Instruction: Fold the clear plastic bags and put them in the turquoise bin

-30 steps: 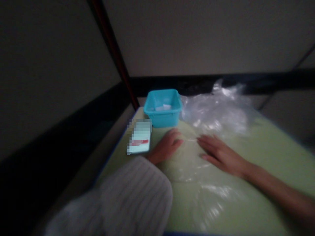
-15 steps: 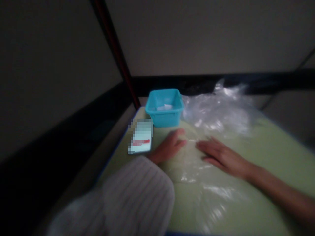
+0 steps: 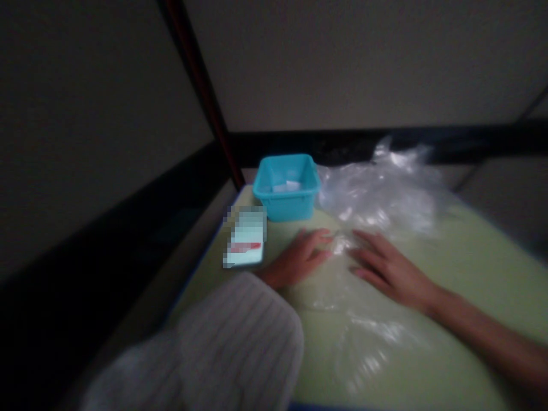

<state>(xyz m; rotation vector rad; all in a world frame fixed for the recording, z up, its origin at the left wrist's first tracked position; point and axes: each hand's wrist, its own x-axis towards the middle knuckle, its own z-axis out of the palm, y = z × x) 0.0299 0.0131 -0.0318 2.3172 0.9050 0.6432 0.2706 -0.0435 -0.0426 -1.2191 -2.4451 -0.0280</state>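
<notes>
Clear plastic film runs lengthwise toward the person, its far end between left hand and right hand, pretty much equally close; fingers spread on both.

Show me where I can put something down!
Free: the table between right arm, crumpled plastic and right edge; a patch between phone, sleeve and left edge. Crowded: middle, with left hand, right hand, flat plastic; back, with tub.

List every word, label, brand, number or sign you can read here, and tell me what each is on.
No text can be read.
Phone: screen pixelated; a red band shows, but no legible words.
White pieces inside the blue basket: too small and blurred to tell.
Clear plastic by the hands: no lettering visible.
</notes>
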